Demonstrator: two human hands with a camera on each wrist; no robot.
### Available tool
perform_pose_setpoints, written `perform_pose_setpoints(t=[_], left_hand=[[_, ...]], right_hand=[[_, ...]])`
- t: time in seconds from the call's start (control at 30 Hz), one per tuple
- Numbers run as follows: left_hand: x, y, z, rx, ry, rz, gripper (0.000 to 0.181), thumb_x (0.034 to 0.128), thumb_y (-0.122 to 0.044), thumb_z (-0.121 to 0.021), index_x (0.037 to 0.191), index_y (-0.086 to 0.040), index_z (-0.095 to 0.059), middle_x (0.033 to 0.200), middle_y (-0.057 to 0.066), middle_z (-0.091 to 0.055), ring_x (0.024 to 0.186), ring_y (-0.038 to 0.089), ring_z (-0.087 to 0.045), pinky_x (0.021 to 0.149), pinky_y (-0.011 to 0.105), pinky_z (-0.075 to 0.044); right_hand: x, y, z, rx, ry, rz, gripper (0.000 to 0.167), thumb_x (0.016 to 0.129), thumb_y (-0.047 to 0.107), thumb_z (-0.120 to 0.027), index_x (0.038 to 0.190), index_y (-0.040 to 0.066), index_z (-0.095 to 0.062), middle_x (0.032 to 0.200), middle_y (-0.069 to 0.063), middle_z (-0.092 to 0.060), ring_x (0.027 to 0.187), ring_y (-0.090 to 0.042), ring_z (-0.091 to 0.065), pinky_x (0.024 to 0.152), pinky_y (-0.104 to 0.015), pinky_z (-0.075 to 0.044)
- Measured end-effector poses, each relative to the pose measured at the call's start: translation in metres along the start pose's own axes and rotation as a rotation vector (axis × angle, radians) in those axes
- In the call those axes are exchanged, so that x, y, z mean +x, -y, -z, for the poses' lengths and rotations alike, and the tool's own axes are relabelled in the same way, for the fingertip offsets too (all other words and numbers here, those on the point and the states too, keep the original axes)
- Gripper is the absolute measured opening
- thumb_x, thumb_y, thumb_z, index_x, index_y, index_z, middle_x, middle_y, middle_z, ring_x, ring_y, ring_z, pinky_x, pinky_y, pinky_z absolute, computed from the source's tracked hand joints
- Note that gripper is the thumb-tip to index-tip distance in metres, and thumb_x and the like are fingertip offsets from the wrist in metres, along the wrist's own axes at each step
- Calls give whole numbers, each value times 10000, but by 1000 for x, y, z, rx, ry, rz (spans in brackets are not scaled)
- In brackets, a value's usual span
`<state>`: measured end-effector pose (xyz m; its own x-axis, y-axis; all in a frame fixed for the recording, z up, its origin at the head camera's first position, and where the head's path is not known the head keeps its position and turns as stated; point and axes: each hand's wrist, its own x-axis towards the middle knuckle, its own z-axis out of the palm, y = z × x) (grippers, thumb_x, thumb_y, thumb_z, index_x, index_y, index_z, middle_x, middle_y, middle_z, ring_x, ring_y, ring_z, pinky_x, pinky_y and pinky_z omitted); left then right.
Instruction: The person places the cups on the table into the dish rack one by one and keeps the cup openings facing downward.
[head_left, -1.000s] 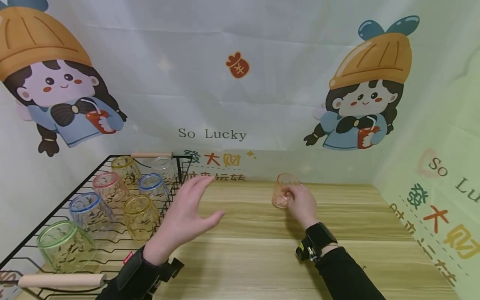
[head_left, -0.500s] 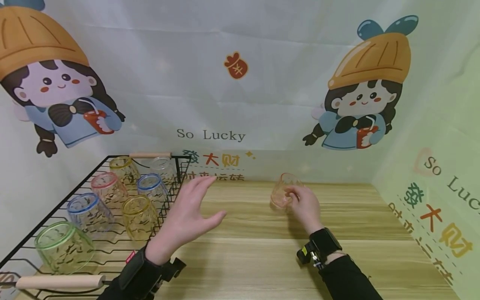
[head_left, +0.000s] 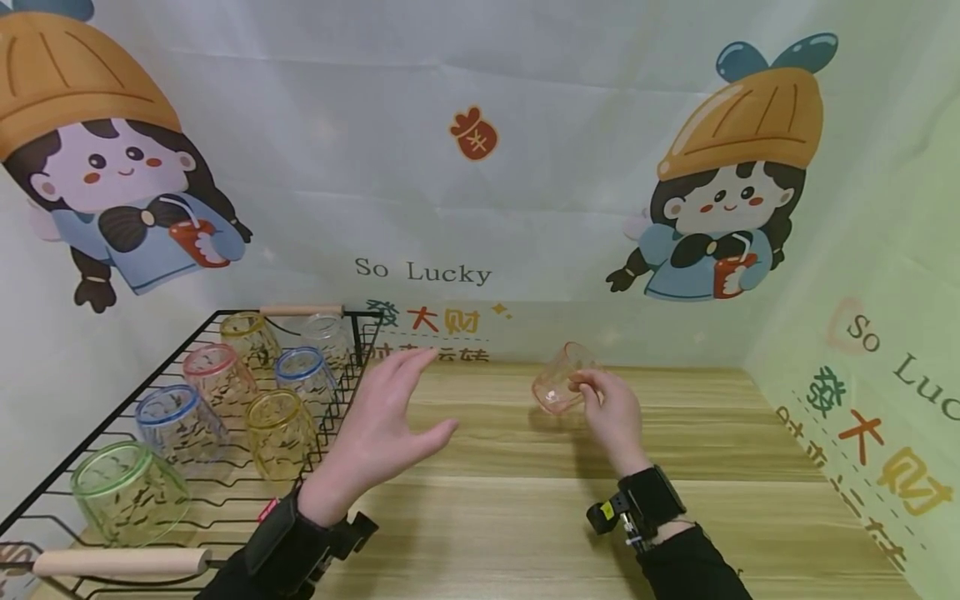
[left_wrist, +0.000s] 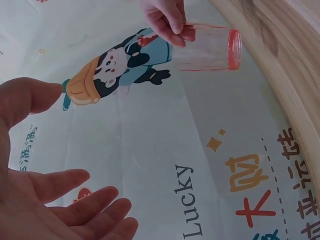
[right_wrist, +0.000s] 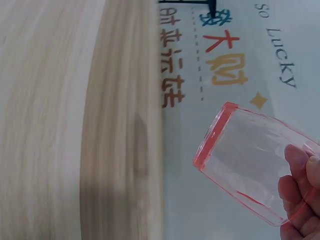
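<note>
My right hand [head_left: 611, 412] pinches a clear drinking glass with a pinkish-red tint [head_left: 555, 387] near its upper rim. The glass tilts, its thick red base [right_wrist: 216, 137] toward the lower left, and a shadow shows on the tabletop beneath it. In the left wrist view, the right-hand fingers [left_wrist: 170, 22] grip the end of the glass [left_wrist: 207, 47] opposite the base. My left hand [head_left: 375, 425] hovers beside the wire rack, fingers spread and thumb apart, holding nothing. In its own wrist view, the left hand [left_wrist: 55, 190] faces the backdrop.
A black wire rack [head_left: 56, 467] with wooden handles stands at left. It bears several upturned glasses, among them a green-rimmed glass [head_left: 131, 496], a blue-rimmed glass [head_left: 180, 425] and a yellow-rimmed glass [head_left: 281, 433]. A printed backdrop [head_left: 555, 167] rises behind the wooden table [head_left: 487, 517].
The glass in my right hand has gone from nearly upright to tilted, its base swinging left and slightly up. My left hand has moved slightly to the right.
</note>
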<state>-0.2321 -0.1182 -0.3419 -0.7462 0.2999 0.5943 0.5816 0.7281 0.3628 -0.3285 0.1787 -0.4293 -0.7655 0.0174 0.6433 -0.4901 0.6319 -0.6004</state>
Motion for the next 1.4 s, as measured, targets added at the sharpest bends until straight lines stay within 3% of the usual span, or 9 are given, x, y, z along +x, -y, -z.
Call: perform_pose_setpoints(t=[0.2,0.53,0.9,1.13,1.4], left_hand=[[1,-2,-2,22,-4,-13,841,747,-311,-849,1433,-12,-466,1430,179,-485,1310,351,-444,1105,568,-338],[3,-6,-3,15,22,13,842,767,-325,-832,1453,-27,-446,1454,163,-459,1325,341,-430,1101,541,-360],[6,-8,-6,-22,-7,-22,849,755,-294,-849,1446,-7,-446,1449,169,-460,1322,339,-428,1103,537,-360],[7,-10,-8,-52,-22,-29,868,745,-274,-861,1452,-3,-435,1458,175,-449,1330,345,-414,1116,536,-340],[8,-13,-10,-65,-15,-37,865,752,-258,-857,1451,4,-420,1452,175,-458,1323,344,-429,1137,507,-316]], right_hand=[[-4,12,1,104,-21,-2,133,914,-69,-627,1014,-31,-707,916,-148,-736,921,-345,-647,893,-502,-484],[-6,33,3,200,-40,14,149,933,-69,-607,1048,-35,-697,937,-149,-735,982,-344,-655,932,-494,-487],[-10,52,9,299,-52,-1,165,947,-76,-585,1069,-39,-690,954,-162,-729,1044,-331,-641,978,-473,-461],[-15,63,13,364,-69,40,174,960,-80,-561,1079,-44,-683,975,-155,-728,1012,-316,-658,1007,-468,-453],[-22,73,17,405,-72,40,179,973,-57,-559,1096,-21,-685,996,-131,-722,1008,-272,-657,1007,-342,-464]])
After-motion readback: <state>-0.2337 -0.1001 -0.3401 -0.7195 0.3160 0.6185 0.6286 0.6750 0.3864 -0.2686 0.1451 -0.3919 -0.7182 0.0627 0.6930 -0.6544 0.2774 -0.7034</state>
